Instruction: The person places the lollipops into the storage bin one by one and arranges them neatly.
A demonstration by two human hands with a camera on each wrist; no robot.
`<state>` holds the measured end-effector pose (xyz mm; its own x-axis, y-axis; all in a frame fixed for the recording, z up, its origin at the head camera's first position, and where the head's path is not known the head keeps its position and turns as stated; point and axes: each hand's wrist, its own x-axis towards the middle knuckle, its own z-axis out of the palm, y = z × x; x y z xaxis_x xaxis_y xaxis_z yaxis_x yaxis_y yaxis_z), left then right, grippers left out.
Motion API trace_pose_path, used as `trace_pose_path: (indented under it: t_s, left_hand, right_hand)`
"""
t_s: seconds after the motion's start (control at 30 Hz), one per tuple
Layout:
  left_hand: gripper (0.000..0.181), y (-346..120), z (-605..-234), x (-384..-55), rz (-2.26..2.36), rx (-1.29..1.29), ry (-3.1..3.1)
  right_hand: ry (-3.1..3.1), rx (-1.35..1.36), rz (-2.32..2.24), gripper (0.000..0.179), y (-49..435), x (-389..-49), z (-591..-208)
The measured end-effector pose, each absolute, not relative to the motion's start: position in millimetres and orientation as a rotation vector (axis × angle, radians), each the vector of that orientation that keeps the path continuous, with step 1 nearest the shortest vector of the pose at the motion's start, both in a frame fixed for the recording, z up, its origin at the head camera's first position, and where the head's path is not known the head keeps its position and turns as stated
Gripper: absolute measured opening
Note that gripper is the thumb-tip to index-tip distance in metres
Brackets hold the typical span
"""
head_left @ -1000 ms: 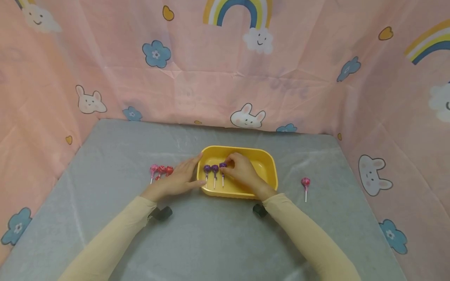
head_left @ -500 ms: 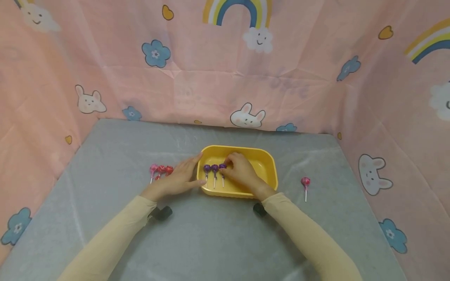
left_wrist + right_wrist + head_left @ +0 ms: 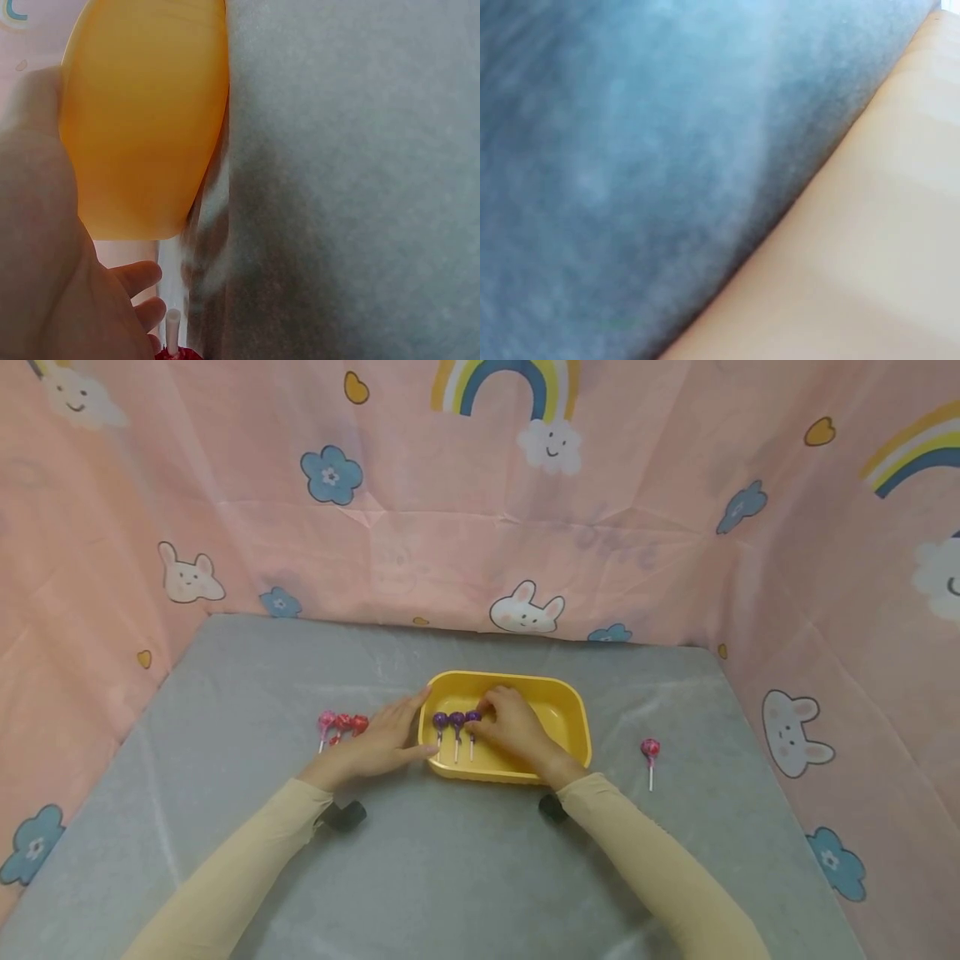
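Observation:
A yellow plastic tray (image 3: 558,722) sits on the grey-covered table. Three purple lollipops lie side by side in its left half, heads away from me and white sticks toward me. My right hand (image 3: 516,724) reaches into the tray, thumb and fingers pinching the head of the rightmost purple lollipop (image 3: 472,717). Just left of it are the middle purple lollipop (image 3: 457,721) and the leftmost one (image 3: 440,722). My left hand (image 3: 384,739) rests against the tray's left end with its fingers extended. In the left wrist view, that hand (image 3: 67,247) touches the tray's outer wall (image 3: 150,120).
Left of the tray lie a pink lollipop (image 3: 326,720) and red ones (image 3: 343,722), partly behind my left hand. A single pink-red lollipop (image 3: 650,748) lies off to the right. A pink printed curtain (image 3: 450,552) encloses the table. The right wrist view shows only grey cloth and a sleeve.
The rightmost purple lollipop has shifted very slightly toward me under the right fingers, its head now level with the other two. Both hands otherwise stay in place.

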<state>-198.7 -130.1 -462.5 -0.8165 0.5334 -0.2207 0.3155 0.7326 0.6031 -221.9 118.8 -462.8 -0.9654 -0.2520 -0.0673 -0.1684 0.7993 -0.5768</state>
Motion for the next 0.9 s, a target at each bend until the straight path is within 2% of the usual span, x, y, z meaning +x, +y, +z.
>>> trace_pose_path:
  t_s: [0.9]
  left_hand:
    - [0.095,-130.3,-462.5,-197.4,0.805,0.673,2.575]
  right_hand:
    - [2.833,-0.297,-0.915,0.033,119.6,-219.1,-462.9]
